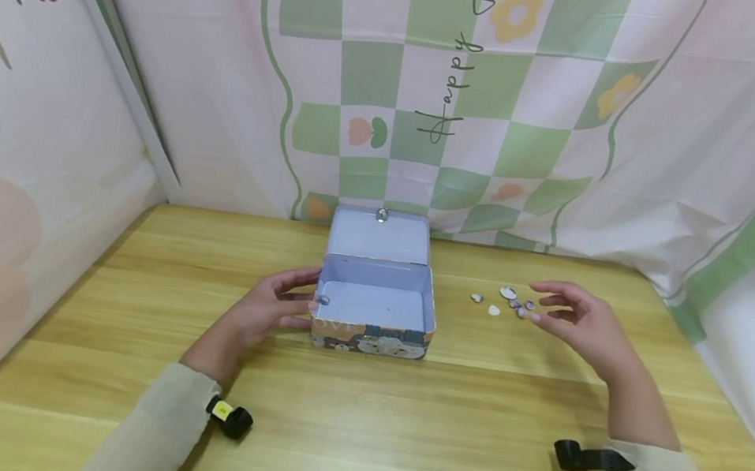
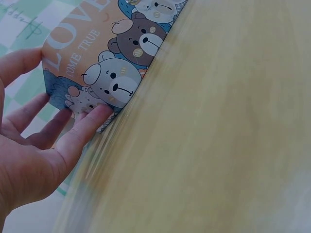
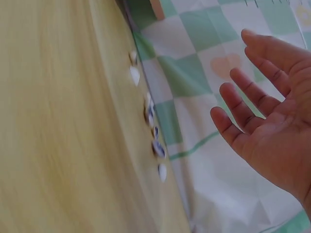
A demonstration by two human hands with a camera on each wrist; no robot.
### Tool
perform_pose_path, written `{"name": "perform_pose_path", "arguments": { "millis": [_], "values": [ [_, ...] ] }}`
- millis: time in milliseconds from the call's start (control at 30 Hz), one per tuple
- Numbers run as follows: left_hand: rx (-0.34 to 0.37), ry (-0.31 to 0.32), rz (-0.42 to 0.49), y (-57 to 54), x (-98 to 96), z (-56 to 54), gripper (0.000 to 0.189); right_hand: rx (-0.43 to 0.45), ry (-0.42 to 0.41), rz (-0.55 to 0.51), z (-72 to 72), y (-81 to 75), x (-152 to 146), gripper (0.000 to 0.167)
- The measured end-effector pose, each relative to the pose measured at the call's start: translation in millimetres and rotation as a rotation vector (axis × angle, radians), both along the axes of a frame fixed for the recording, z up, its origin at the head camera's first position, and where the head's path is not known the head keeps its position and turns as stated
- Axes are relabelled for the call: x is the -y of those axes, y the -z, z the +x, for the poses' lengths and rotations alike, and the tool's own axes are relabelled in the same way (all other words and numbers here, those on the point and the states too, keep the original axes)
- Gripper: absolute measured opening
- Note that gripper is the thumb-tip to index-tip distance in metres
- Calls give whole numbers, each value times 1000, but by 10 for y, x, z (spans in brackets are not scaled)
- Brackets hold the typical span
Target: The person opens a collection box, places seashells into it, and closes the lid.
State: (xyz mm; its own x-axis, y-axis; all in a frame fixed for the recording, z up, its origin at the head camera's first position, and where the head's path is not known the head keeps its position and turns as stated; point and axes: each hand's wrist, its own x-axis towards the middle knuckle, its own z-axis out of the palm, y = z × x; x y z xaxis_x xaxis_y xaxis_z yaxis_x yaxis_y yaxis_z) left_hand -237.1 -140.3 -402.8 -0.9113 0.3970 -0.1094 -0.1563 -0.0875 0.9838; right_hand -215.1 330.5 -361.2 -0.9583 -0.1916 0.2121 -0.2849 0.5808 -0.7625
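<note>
A tin box [image 1: 371,338] with a pale blue inside and printed bears on its outside stands on the table, its lid [image 1: 380,236] raised at the back. My left hand [image 1: 276,302] rests its spread fingertips against the box's left side; the left wrist view shows them on the printed wall [image 2: 116,82]. A small shiny oval thing [image 1: 323,300] shows at the inside left. Right of the box lie several small seashells [image 1: 508,292], white and purplish. My right hand [image 1: 577,321] hovers just beside them with fingers extended and apart, and its palm is bare in the right wrist view.
The wooden table [image 1: 393,444] runs back to a hanging checked cloth [image 1: 427,75] close behind the raised lid. Another printed cloth [image 1: 33,182] borders the left side. Each forearm wears a black strap [image 1: 595,459] with a small device.
</note>
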Motion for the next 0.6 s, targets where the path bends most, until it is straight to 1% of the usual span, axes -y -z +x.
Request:
{"name": "perform_pose_path", "arguments": {
  "millis": [100,200,400,600],
  "values": [
    [6,3,5,-5,-5,0,66,-4,5,45,8,25,-73,46],
    [2,7,8,-4,-1,-2,66,25,22,63,13,42,-128,47],
    [-2,0,0,-11,-4,5,66,129,51,89,-20,68,-246,54],
    [-1,1,8,-9,-4,9,67,219,47,92,-87,104,-349,60]
  ]
}}
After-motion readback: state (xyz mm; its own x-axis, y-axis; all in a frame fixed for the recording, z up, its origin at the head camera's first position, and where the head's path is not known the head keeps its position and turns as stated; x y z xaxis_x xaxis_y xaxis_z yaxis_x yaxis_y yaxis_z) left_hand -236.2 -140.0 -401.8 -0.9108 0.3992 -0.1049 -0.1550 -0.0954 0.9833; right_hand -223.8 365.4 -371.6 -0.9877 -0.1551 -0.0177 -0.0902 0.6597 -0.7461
